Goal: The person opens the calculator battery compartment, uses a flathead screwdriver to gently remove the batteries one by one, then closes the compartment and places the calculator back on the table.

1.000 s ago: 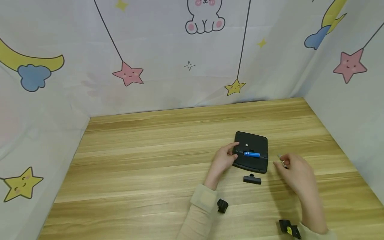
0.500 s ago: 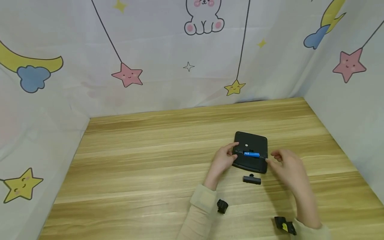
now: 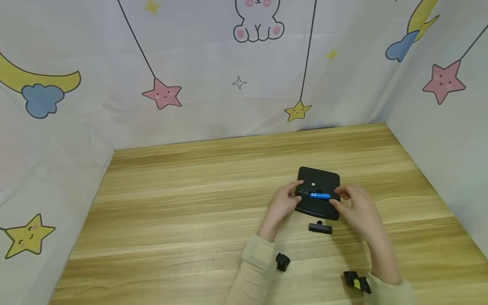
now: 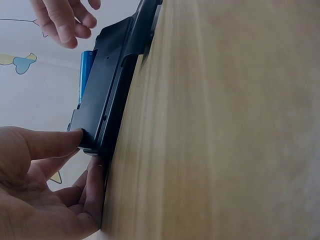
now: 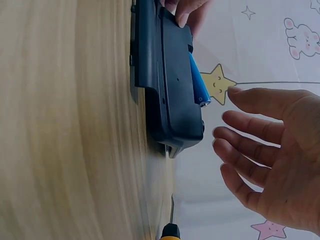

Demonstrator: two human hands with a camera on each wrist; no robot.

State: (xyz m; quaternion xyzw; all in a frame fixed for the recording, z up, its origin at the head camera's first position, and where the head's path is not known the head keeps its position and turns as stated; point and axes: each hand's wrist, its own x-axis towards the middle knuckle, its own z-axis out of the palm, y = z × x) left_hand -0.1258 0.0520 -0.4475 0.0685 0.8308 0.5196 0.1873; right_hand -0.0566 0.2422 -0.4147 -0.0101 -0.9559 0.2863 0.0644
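Observation:
A black calculator-like device point(image 3: 318, 174) lies with its back up on the table. My left hand point(image 3: 282, 204) holds its left edge, thumb on top and fingers at the side, as the left wrist view shows. One blue battery point(image 3: 319, 196) sits tilted in the battery slot, its right end raised in the right wrist view. My right hand point(image 3: 357, 209) is beside that end, with thumb and fingers apart and nothing between them. The thumb tip comes close to the battery point(image 5: 199, 82). In front of the device lies a small black battery cover point(image 3: 320, 228) with a tab.
A screwdriver point(image 5: 171, 231) with a yellow and black handle shows at the bottom of the right wrist view. Black wrist-camera mounts point(image 3: 282, 262) are at both cuffs. Printed fabric walls point(image 3: 213, 63) border the wooden table point(image 3: 171, 203).
My right hand has come left from the table beside the device to the battery's right end; a thin thing seen at its fingers is out of sight. Left hand and device have stayed.

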